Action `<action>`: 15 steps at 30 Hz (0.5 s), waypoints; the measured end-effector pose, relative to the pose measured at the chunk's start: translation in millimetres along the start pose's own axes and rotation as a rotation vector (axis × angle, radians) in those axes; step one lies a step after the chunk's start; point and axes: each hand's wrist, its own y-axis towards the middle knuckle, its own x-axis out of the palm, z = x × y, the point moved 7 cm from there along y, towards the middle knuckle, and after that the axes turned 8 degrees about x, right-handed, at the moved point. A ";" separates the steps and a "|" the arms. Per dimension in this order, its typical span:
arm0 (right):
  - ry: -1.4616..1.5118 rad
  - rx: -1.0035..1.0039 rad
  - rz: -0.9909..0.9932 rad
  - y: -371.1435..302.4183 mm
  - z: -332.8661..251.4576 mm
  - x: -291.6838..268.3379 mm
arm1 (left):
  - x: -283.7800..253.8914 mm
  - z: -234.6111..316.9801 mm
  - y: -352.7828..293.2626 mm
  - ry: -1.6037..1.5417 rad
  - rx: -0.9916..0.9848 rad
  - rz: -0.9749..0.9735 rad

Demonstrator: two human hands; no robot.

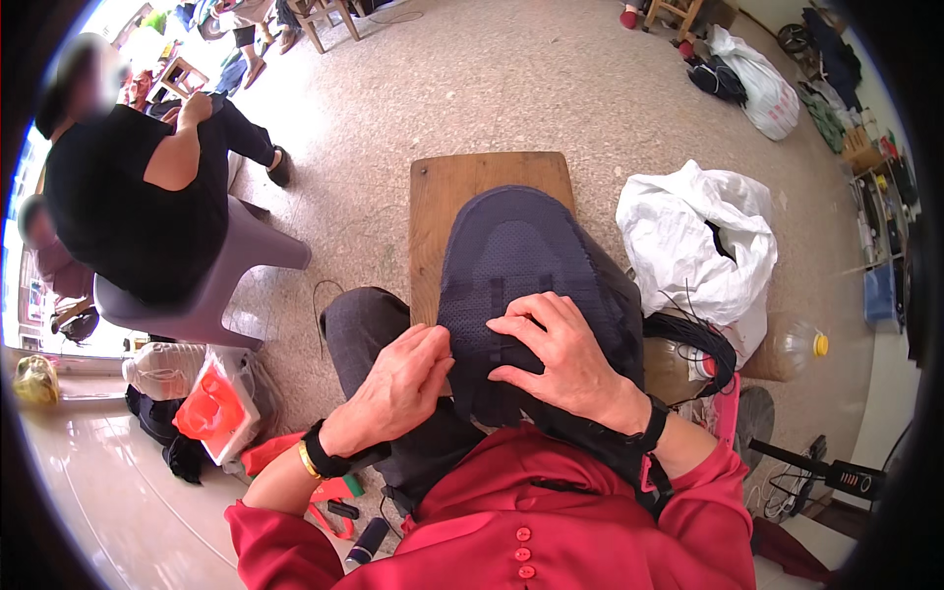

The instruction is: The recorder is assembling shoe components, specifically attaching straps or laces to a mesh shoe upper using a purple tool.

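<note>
A dark navy fabric piece with a rounded far end and a mesh middle lies across my lap and the wooden stool top. Narrow dark straps run lengthwise on its surface. At its left edge, my left hand is closed, thumb and fingers pinching the edge; the fingertips are partly hidden. My right hand rests on the near half, its thumb and forefinger apart and the other fingers curled. Dark cloth shows between that thumb and forefinger, and I see nothing gripped there.
Right of the stool stands a white sack, with black cord and a yellow-capped plastic jug nearby. A person sits on a grey plastic stool at left. A red-and-white package lies near my left elbow.
</note>
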 end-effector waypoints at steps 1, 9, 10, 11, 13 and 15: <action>0.023 0.000 -0.002 -0.9 1.5 -1.5 | -2.4 1.0 0.0 -0.001 0.002 -0.002; 0.084 0.016 -0.003 -7.5 19.6 -20.7 | -60.7 -20.3 -36.0 0.342 -0.168 0.046; 0.084 0.015 -0.005 -8.1 19.4 -21.7 | -72.8 -23.2 -47.1 0.397 -0.183 0.112; 0.089 0.012 -0.006 -8.4 19.6 -22.3 | -83.7 -29.7 -59.0 0.469 -0.205 0.119; 0.094 0.005 -0.010 -7.2 19.0 -22.9 | -111.1 -62.3 -99.4 0.556 -0.443 0.055; 0.114 0.011 -0.042 -6.5 21.0 -21.2 | -136.0 -82.5 -138.1 0.692 -0.496 0.102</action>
